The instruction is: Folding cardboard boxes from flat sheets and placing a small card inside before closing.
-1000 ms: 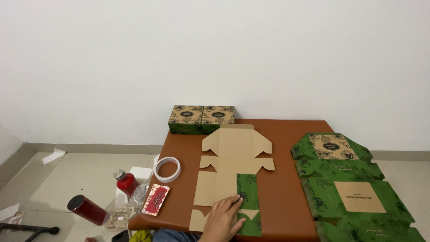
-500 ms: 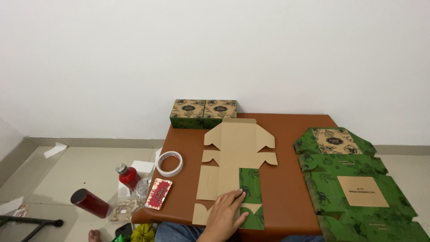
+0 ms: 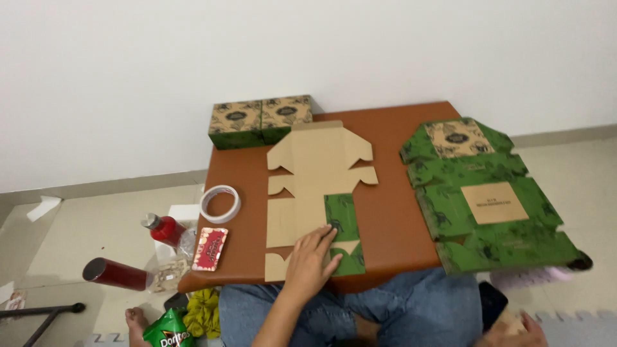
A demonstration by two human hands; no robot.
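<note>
A low brown surface [image 3: 392,218] stands against a white wall, with pale floor on both sides. Nearest, the person's jeans-clad legs [image 3: 398,311] lie under its front edge. The right hand [image 3: 520,328] rests low by the right knee, only partly in view; its grip cannot be told. The left hand [image 3: 312,257] lies flat, fingers spread, pressing the near end of an unfolded box blank [image 3: 318,193]; it grasps nothing. The blank lies plain side up at the centre of the surface, with one green flap [image 3: 344,218] turned over just beside the fingertips. To its left lie a red card [image 3: 210,248] and a tape roll [image 3: 220,204]; to its right, a stack of flat green blanks [image 3: 488,199] overhangs the edge. Farthest, two assembled boxes [image 3: 260,120] sit near the wall. On the floor at left are a red bottle [image 3: 166,228] and a red can [image 3: 116,274].
</note>
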